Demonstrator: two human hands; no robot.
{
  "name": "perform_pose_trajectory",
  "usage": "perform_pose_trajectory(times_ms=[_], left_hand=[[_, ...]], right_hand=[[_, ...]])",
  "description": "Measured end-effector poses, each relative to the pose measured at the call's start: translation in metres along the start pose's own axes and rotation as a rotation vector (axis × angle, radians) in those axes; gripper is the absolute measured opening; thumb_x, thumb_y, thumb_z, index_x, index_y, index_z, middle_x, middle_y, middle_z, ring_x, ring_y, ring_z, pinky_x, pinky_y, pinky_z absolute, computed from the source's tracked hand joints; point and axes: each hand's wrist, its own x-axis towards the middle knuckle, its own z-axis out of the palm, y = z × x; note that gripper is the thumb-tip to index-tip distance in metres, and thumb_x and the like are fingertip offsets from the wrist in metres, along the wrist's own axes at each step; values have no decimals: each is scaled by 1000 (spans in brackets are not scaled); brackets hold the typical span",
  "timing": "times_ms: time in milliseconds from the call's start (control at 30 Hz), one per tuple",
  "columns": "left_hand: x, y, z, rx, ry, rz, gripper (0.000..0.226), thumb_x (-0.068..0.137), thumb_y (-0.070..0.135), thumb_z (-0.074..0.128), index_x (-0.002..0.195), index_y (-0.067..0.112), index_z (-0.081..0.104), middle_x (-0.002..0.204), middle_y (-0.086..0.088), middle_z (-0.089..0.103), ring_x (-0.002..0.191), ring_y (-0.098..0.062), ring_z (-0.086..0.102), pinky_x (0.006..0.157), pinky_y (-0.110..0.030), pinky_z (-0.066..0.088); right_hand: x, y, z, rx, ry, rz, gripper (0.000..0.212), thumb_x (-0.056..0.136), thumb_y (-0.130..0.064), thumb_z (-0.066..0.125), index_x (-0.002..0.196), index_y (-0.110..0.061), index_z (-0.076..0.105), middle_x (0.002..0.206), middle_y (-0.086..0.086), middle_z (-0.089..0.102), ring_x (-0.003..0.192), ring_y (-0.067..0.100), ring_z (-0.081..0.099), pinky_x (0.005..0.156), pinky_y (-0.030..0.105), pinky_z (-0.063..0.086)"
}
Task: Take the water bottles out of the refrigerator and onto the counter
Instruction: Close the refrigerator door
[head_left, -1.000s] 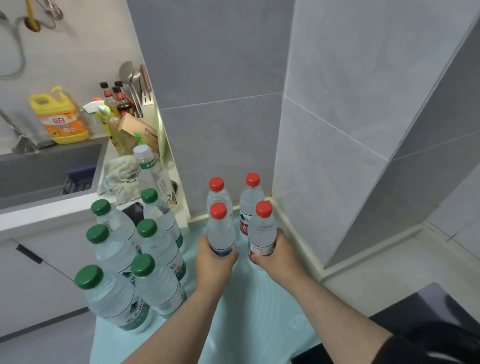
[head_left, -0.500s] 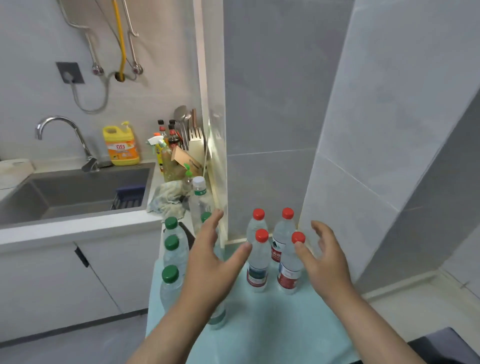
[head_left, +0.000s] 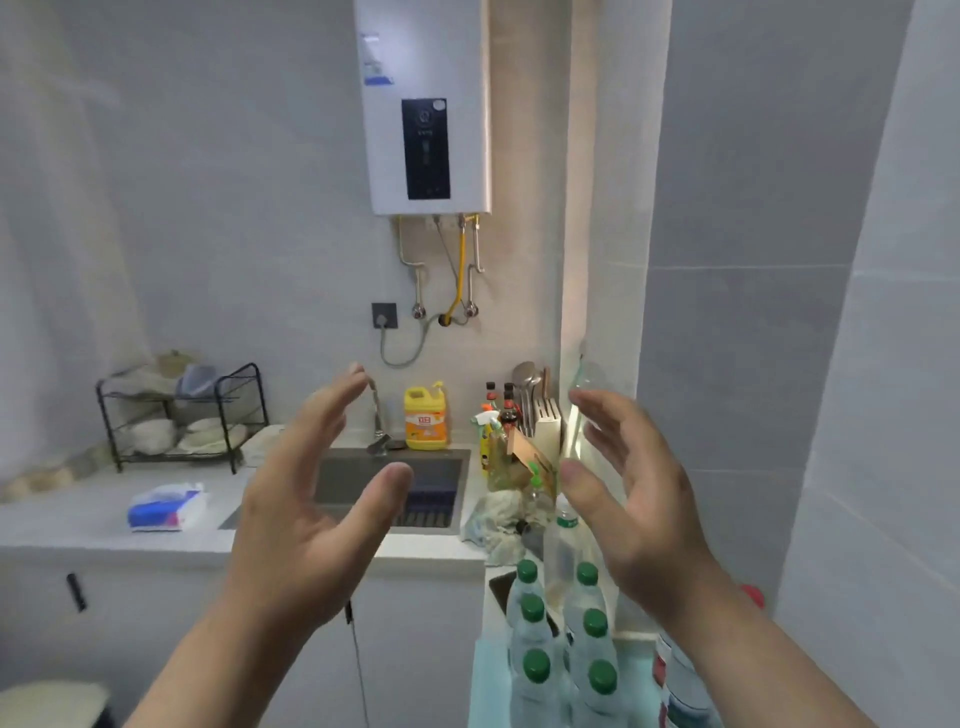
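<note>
Several clear water bottles with green caps (head_left: 563, 644) stand in two rows on a pale blue mat (head_left: 485, 686) at the bottom of the view. A red cap (head_left: 752, 596) and part of a red-labelled bottle (head_left: 675, 680) show behind my right forearm; the rest of that group is hidden. My left hand (head_left: 306, 514) is raised in front of the sink, palm facing right, fingers spread, holding nothing. My right hand (head_left: 634, 499) is raised opposite it above the bottles, fingers apart, also empty. No refrigerator is in view.
A grey sink (head_left: 431, 483) with a tap is set in the white counter (head_left: 104, 525). A yellow detergent jug (head_left: 426, 418), sauce bottles, a knife block (head_left: 545, 423), a rag (head_left: 498, 519), a tissue pack (head_left: 166, 506) and a black dish rack (head_left: 182, 415) stand there. A water heater (head_left: 426, 109) hangs above.
Both hands have let go of the two red-capped bottles and risen, open, to chest height. The view has tilted up, so the sink wall and heater now show.
</note>
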Motion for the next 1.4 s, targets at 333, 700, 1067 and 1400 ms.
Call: perform_pose_trajectory(times_ms=[333,700,1067,1400], left_hand=[[-27,81,-134,437,265,28,55,83,37,62,137,33,53,142,13,56,134,-16,50,106,-52,43],[-118,237,-269,1013,526,-64,63,83,70,55,139,43,45,147,22,48,137,-8,44,110,-48,39],[-198,350,-417,1209,696,-124,54,77,55,58,130,57,47,137,44,44,130,12,42,106,-30,36],[-234,374,-521,1200,680,-213,51,77,58,56,127,60,43,128,56,39,126,20,38,108,-34,37]], right_hand=[[13,-58,130,454,-267,-160,52,78,-49,59,130,-45,53,136,-17,59,126,9,55,102,39,46],[-63,-206,265,880,-650,-301,52,78,-28,64,128,-38,55,132,-24,59,120,-1,58,97,33,48],[-151,-369,356,958,-793,-411,54,77,-60,58,129,-45,53,135,-24,56,123,4,57,100,40,49],[-151,-486,429,947,-900,-294,61,99,-27,57,153,-27,28,153,0,41,137,18,43,107,33,37]])
